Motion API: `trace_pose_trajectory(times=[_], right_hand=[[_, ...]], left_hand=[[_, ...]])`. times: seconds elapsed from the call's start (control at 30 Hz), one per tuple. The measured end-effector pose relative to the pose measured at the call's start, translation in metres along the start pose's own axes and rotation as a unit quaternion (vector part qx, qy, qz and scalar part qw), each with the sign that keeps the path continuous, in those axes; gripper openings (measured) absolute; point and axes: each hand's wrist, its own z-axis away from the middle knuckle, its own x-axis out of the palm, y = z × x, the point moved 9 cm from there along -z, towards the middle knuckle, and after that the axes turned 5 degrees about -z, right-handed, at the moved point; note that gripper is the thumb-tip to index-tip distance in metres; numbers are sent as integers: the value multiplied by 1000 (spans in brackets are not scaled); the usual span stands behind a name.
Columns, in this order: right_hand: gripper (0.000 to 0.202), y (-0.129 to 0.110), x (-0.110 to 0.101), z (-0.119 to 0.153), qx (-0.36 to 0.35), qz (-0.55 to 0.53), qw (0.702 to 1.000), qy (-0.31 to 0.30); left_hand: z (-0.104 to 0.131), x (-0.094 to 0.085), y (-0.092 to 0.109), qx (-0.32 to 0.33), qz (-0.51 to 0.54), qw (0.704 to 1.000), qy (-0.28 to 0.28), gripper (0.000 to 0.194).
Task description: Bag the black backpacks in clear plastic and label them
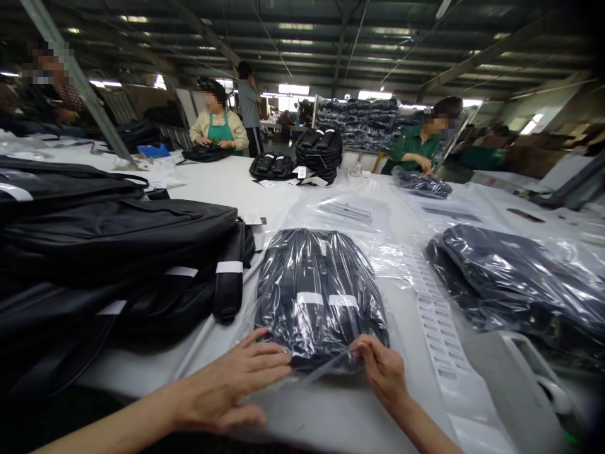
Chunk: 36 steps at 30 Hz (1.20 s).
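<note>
A black backpack lies straps up inside a clear plastic bag on the white table, right in front of me. White bands wrap its two shoulder straps. My left hand rests palm down at the bag's near left corner, fingers stretched out and spread. At the near right edge, my right hand pinches the plastic, and a fold of film runs from its fingertips toward the left hand. Glare on the film hides parts of the backpack.
Unwrapped black backpacks are piled at my left. Bagged backpacks lie at the right, beside a strip of barcode labels and a grey device. Across the table stand stacked backpacks and co-workers, one handling a bagged item.
</note>
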Motion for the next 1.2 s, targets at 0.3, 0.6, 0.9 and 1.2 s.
trace_pose_trajectory(times=[0.3, 0.6, 0.9, 1.2], right_hand=[[22, 1, -1, 0, 13, -14, 1000, 13], [24, 6, -1, 1, 33, -8, 999, 19], [25, 6, -4, 1, 45, -4, 999, 28], [28, 7, -5, 1, 69, -1, 997, 25]], left_hand=[[48, 10, -8, 39, -175, 984, 14, 62], [44, 13, -23, -48, 41, 970, 235, 17], [87, 29, -29, -73, -100, 987, 103, 102], [58, 9, -10, 76, -176, 972, 138, 33]])
